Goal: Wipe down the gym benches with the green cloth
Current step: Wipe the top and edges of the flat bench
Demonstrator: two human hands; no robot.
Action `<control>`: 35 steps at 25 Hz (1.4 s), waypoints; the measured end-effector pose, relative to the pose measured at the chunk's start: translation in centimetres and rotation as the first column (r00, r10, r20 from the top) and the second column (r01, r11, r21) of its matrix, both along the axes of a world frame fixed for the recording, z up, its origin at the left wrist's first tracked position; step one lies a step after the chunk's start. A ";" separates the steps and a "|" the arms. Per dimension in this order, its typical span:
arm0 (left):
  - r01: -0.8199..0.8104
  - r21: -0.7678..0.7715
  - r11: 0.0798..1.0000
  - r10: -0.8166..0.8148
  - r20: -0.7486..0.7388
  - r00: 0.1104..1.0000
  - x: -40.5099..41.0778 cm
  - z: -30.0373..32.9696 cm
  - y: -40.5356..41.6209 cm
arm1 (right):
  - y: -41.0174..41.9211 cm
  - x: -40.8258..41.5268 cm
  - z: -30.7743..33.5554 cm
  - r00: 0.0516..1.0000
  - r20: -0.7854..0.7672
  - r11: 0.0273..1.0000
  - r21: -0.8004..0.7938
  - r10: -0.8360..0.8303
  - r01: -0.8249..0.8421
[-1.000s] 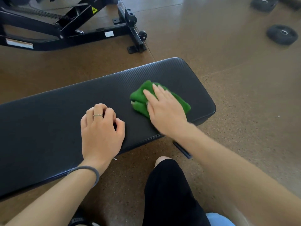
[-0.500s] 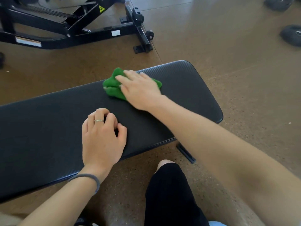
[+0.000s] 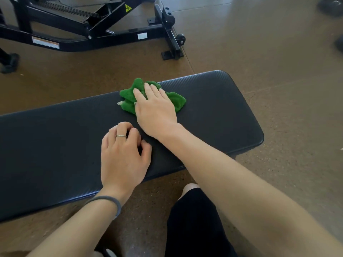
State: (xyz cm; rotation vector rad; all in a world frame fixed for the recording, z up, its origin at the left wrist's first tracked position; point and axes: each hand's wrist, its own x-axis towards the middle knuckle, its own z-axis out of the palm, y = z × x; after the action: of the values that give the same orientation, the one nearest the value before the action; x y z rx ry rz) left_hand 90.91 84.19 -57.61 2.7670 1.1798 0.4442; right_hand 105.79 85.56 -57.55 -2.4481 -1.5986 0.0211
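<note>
A black padded gym bench [image 3: 219, 112] runs across the view from the left edge to the right. The crumpled green cloth [image 3: 178, 102] lies on its far edge, near the right end. My right hand [image 3: 155, 112] presses flat on the cloth with straight fingers. My left hand [image 3: 123, 154] rests on the bench pad closer to me, fingers curled under, holding nothing; it wears a ring and a grey band at the wrist.
A black steel machine frame [image 3: 104, 37] with a small wheel stands on the brown floor behind the bench. Dark weight plates [image 3: 330, 4] lie at the far right. My knee in black shorts [image 3: 193, 216] is just in front of the bench.
My right hand has swept the cloth from the near right part of the pad to its far edge and leftward. The left hand stays where it was.
</note>
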 end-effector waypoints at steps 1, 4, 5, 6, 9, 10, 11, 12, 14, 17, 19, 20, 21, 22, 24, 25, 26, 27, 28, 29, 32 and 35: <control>0.000 0.002 1.000 0.000 0.008 1.000 0.0 0.0 0.0 | -0.3 0.9 0.2 0.998 -0.008 0.998 0.008 0.067 -0.067; -0.001 -0.013 1.000 0.001 0.015 1.000 -0.2 -0.1 0.0 | -2.8 9.3 -0.1 0.985 0.073 0.988 -0.016 -0.154 0.155; -0.005 -0.022 1.000 0.005 0.018 1.000 -0.2 -0.2 0.0 | -3.9 12.5 -0.1 0.958 0.085 0.961 -0.026 -0.272 0.275; -0.008 -0.030 1.000 0.009 0.022 1.000 -0.2 -0.2 0.1 | -4.9 14.6 0.1 0.930 0.059 0.931 -0.020 -0.362 0.363; 0.000 -0.037 0.999 0.001 0.032 0.999 -0.1 -0.1 0.2 | -4.4 10.6 0.4 0.915 0.058 0.917 0.043 -0.400 0.398; 0.003 -0.031 1.000 -0.002 0.031 1.000 -0.1 -0.1 0.3 | -4.2 7.1 0.2 0.944 0.061 0.944 0.084 -0.325 0.319; 0.006 -0.026 1.000 -0.005 0.028 1.000 -0.2 -0.1 0.3 | -5.1 3.1 -0.2 0.971 0.054 0.967 0.116 -0.232 0.225; 0.010 -0.021 1.000 -0.009 0.025 1.000 -0.2 -0.1 0.2 | -6.9 -0.6 -0.6 0.989 0.041 0.983 0.117 -0.144 0.139; 0.024 -0.017 1.000 -0.023 0.028 0.999 -0.3 -0.1 0.3 | -11.1 -3.3 -0.6 0.998 0.000 0.993 0.096 -0.069 0.068; 0.028 -0.040 0.999 -0.026 0.045 0.999 -0.3 0.0 0.2 | -14.3 3.1 -0.4 0.952 0.051 0.951 0.082 -0.303 0.299; 0.019 -0.049 0.999 -0.016 0.053 0.998 -0.4 0.1 0.3 | -15.1 7.1 0.4 0.877 0.013 0.875 0.060 -0.481 0.480; 0.017 -0.048 0.999 -0.014 0.058 0.998 -0.4 0.0 0.3 | -14.7 6.7 0.6 0.851 -0.001 0.848 0.080 -0.525 0.523; 0.016 -0.046 0.999 -0.013 0.065 0.998 -0.3 0.0 0.2 | -13.9 4.5 0.4 0.839 0.023 0.836 0.104 -0.544 0.539; 0.017 -0.040 0.999 -0.014 0.072 0.997 -0.2 0.0 0.2 | -13.1 1.3 0.1 0.855 0.054 0.854 0.107 -0.516 0.509; 0.021 -0.031 0.999 -0.018 0.079 0.997 -0.2 0.1 0.2 | -12.8 -5.0 -0.2 0.950 0.025 0.948 0.069 -0.313 0.310; 0.020 -0.027 0.999 -0.017 0.080 0.997 -0.2 0.1 0.2 | -13.2 -6.1 -0.2 0.977 0.006 0.976 0.058 -0.211 0.211; 0.015 -0.026 1.000 -0.013 0.083 0.996 -0.2 0.1 0.3 | -13.5 -5.3 -0.1 0.990 0.004 0.989 0.054 -0.141 0.140; 0.008 -0.030 1.000 -0.005 0.086 0.996 -0.3 0.1 0.2 | -13.8 -3.5 0.1 0.993 0.011 0.992 0.049 -0.119 0.118; 0.001 -0.040 0.999 0.002 0.089 0.996 -0.3 0.0 0.2 | -14.0 -1.2 0.0 0.988 0.026 0.988 0.046 -0.151 0.150; -0.006 -0.049 0.999 0.010 0.090 0.996 -0.2 0.0 0.1 | -14.0 1.1 -0.1 0.975 0.036 0.975 0.035 -0.219 0.218; 0.000 -0.054 0.999 0.004 0.086 0.996 -0.4 -0.2 0.4 | -12.6 3.7 -0.3 0.920 0.001 0.920 -0.003 -0.393 0.393; 0.008 -0.018 1.000 -0.006 0.073 0.997 -0.4 -0.3 0.5 | -10.9 -1.3 0.0 0.927 0.007 0.927 0.011 -0.374 0.374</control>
State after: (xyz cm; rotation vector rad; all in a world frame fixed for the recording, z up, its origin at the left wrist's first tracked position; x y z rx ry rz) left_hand 90.56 84.73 -57.87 2.7141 1.1519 0.5256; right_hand 104.45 74.70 -57.57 -2.7051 -1.1039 -0.0592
